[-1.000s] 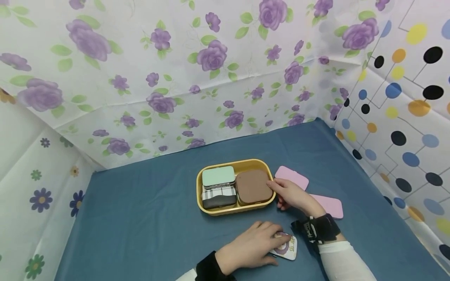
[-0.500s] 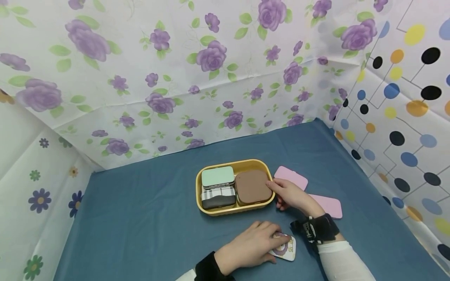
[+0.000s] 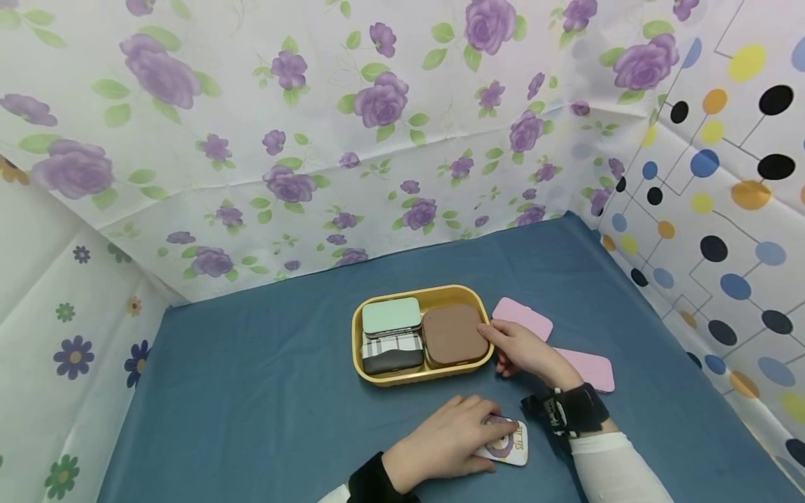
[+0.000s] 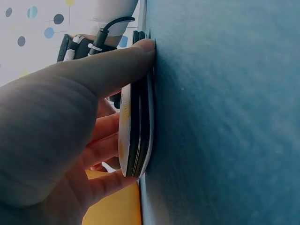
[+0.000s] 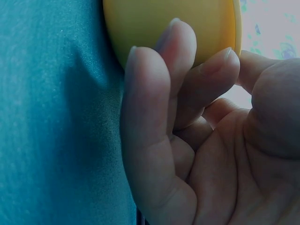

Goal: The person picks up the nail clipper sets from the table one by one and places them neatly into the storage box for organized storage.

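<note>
My left hand (image 3: pixel 443 436) lies over a flat white case (image 3: pixel 518 447) with a purple and yellow print, on the blue cloth in front of the tray. In the left wrist view the thumb and fingers grip opposite edges of that case (image 4: pixel 137 136), whose side shows dark layers between pale covers. My right hand (image 3: pixel 531 353) holds the right end of a yellow tray (image 3: pixel 415 381), thumb on the rim and fingers curled against the outer wall. The right wrist view shows those fingers close against the yellow wall (image 5: pixel 154 18).
Inside the tray are a mint-green flat case (image 3: pixel 391 316), a plaid and black case (image 3: pixel 393 353) and a brown rounded-square case (image 3: pixel 454 335). Two pink cases, one behind (image 3: pixel 522 318) and one in front (image 3: pixel 590 369), lie right of the tray. Patterned cloth walls (image 3: pixel 289 185) enclose the table.
The left hand and the white printed case have shifted slightly to the left, and its thumb has drawn in closer to the case. The right hand and the tray stay put.
</note>
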Tool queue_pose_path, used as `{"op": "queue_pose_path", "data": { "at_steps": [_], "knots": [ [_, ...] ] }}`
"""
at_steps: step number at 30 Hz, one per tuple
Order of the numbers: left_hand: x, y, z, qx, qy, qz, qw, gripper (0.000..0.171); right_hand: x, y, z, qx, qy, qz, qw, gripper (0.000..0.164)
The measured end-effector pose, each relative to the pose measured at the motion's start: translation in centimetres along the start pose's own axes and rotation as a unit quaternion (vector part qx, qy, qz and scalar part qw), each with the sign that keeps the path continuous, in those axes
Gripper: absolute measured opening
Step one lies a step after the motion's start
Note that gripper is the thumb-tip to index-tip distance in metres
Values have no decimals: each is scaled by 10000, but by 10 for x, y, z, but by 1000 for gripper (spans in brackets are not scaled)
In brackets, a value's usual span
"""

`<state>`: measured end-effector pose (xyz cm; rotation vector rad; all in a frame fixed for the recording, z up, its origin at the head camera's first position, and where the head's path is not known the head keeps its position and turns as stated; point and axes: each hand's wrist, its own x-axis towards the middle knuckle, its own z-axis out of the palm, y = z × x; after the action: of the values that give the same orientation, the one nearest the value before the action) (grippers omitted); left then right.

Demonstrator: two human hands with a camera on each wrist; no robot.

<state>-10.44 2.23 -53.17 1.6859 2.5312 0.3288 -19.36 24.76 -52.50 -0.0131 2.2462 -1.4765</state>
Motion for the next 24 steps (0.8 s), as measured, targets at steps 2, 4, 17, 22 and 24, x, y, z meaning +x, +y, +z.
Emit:
{"op": "queue_pose_path", "data": {
  "at_steps": [2,4,17,22,24],
  "knots": [
    [0,0,1,-1,46,-14,10000,68,0,0,0,-8,-12,-4,10000,54],
    [0,-1,1,-7,69,-16,10000,67,0,0,0,-7,-19,-34,10000,53],
    [-4,-3,-3,-201,140,-78,9997,65,-1,-4,0,-21,-41,-60,10000,53],
    [-6,-5,-6,-201,187,-125,9995,64,-1,-3,0,-22,-56,-3,10000,53],
    [-7,-6,-7,-191,225,-122,9995,64,-1,-3,0,-37,-68,-8,10000,53]
  ]
}}
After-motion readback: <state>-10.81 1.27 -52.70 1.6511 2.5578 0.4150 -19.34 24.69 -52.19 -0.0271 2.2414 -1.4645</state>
